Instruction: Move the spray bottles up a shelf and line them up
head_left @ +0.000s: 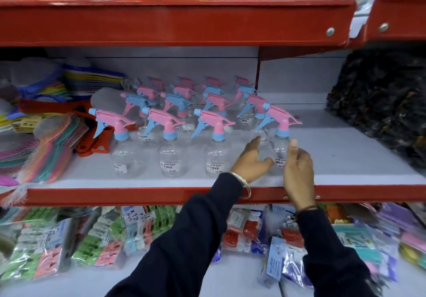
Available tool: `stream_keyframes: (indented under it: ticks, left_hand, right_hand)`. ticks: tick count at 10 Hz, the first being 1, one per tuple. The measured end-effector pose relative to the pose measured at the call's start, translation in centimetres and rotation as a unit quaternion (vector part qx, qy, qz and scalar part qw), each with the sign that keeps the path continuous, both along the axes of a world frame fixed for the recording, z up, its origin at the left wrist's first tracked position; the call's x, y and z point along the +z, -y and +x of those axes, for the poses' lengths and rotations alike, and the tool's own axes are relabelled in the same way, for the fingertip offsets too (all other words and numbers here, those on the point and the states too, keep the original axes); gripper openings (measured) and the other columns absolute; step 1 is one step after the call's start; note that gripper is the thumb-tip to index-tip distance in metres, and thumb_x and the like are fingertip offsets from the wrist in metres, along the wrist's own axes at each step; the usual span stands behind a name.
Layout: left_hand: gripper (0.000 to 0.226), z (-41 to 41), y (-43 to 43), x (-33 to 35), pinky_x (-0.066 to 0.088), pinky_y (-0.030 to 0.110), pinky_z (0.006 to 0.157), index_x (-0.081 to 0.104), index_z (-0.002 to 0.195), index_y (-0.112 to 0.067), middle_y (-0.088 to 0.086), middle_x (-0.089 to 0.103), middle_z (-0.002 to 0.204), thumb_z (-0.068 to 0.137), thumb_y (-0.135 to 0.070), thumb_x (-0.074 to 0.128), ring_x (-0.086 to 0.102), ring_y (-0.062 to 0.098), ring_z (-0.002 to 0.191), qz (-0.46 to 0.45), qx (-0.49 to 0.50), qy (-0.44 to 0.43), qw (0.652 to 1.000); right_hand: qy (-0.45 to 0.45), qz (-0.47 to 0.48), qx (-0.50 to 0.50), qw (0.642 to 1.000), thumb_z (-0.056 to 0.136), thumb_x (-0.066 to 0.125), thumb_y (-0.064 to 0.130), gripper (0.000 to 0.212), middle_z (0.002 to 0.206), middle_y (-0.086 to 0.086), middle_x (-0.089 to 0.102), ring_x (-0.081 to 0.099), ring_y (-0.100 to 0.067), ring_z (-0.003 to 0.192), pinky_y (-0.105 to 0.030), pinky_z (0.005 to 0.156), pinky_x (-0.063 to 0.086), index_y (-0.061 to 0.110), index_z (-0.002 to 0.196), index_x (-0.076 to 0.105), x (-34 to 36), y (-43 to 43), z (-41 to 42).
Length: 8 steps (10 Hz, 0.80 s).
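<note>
Several clear spray bottles with pink and blue trigger heads stand in rows on the middle shelf (138, 193). The front row holds bottles at the left (125, 156), centre (171, 158) and right of centre (217, 158). A further bottle (280, 149) stands at the right end, slightly behind that row. My left hand (251, 161) is against its left side, fingers spread and thumb near the label. My right hand (298, 170) is at its right side, thumb raised along the bottle. Neither hand wraps around it.
Colourful scrubbers and brushes (53, 149) crowd the shelf's left part. A dark bagged bundle (380, 103) fills the right end, with bare shelf between it and the bottles. Packets of clothes pegs (96, 239) lie on the shelf below. A red shelf lip (175, 22) hangs overhead.
</note>
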<state>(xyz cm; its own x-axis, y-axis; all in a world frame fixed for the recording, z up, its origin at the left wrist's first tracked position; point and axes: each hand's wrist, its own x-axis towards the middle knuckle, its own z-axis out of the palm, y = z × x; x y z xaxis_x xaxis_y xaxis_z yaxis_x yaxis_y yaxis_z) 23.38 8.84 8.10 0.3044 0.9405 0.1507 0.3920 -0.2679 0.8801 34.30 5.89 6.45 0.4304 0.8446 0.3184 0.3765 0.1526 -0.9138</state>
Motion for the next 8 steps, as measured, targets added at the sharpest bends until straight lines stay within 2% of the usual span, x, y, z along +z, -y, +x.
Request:
stream_keyframes:
  ticks: [1,2,3,4,5,6,7,8]
  left_hand:
    - [0.074,0.1,-0.5,-0.2,0.033,0.036,0.11,0.018,0.147,-0.02,0.003,0.029,0.152,0.086,-0.022,0.06,0.035,0.022,0.135,-0.037,-0.04,-0.006,0.998]
    - [0.071,-0.7,-0.2,-1.3,0.033,0.029,0.107,0.017,0.148,-0.019,0.001,0.028,0.152,0.089,-0.018,0.058,0.035,0.02,0.136,-0.034,-0.04,0.012,0.999]
    - [0.071,-1.8,0.3,-2.0,0.034,0.03,0.108,0.018,0.148,-0.019,0.001,0.03,0.152,0.09,-0.022,0.058,0.036,0.019,0.136,-0.02,-0.009,0.021,1.0]
    - [0.071,-2.4,0.8,-2.3,0.033,0.032,0.111,0.018,0.148,-0.019,-0.001,0.03,0.152,0.089,-0.023,0.057,0.036,0.018,0.136,-0.019,0.008,0.028,0.999]
    - [0.072,-2.5,1.3,-2.2,0.032,0.03,0.11,0.016,0.148,-0.019,-0.001,0.029,0.153,0.09,-0.025,0.057,0.036,0.017,0.136,-0.008,0.011,0.011,1.0]
    - [0.071,-2.6,1.9,-2.1,0.031,0.026,0.107,0.017,0.148,-0.019,0.0,0.029,0.153,0.09,-0.025,0.057,0.036,0.017,0.135,-0.005,0.013,0.006,1.0]
    - [0.064,-3.0,3.7,-1.2,0.033,0.029,0.109,0.026,0.145,-0.019,-0.001,0.035,0.15,0.09,-0.027,0.057,0.039,0.013,0.132,0.039,0.027,-0.007,0.999]
    - [0.055,-4.2,5.8,0.4,0.033,0.029,0.11,0.034,0.142,-0.023,-0.006,0.039,0.146,0.091,-0.028,0.055,0.039,0.004,0.13,0.178,0.072,0.003,0.981]
  right_hand:
    - [-0.016,0.005,0.017,1.0,0.087,0.017,0.067,0.067,0.108,-0.008,0.057,0.051,-0.025,0.097,-0.036,0.081,0.037,0.015,0.099,0.056,0.3,0.4,0.6]
    - [-0.03,0.002,0.041,0.999,0.09,0.017,0.062,0.065,0.1,-0.007,0.06,0.053,-0.026,0.095,-0.033,0.079,0.036,0.016,0.099,0.062,0.8,0.9,0.9]
    - [-0.039,-0.004,0.07,0.997,0.081,0.015,0.074,0.071,0.094,-0.007,0.065,0.059,-0.025,0.095,-0.04,0.087,0.045,0.024,0.089,0.065,0.4,0.6,0.9]
    - [-0.033,-0.005,0.075,0.997,0.075,0.015,0.082,0.084,0.083,-0.008,0.067,0.063,-0.027,0.092,-0.05,0.092,0.049,0.014,0.082,0.065,0.1,0.5,0.8]
    - [-0.036,0.001,0.071,0.997,0.078,0.016,0.076,0.07,0.076,0.0,0.064,0.063,-0.028,0.09,-0.05,0.091,0.05,0.021,0.07,0.06,0.2,0.5,0.7]
    - [-0.041,0.009,0.074,0.996,0.08,0.018,0.074,0.06,0.086,0.001,0.065,0.062,-0.025,0.096,-0.045,0.091,0.049,0.031,0.073,0.06,0.1,1.1,0.6]
    - [-0.028,0.042,0.037,0.998,0.085,0.024,0.07,0.057,0.101,-0.004,0.065,0.06,-0.023,0.099,-0.038,0.086,0.046,0.027,0.094,0.061,0.0,2.0,0.7]
    - [-0.035,0.099,-0.047,0.993,0.082,0.03,0.064,0.057,0.106,-0.006,0.065,0.06,-0.024,0.096,-0.041,0.081,0.049,0.023,0.107,0.06,-1.7,5.2,1.6]
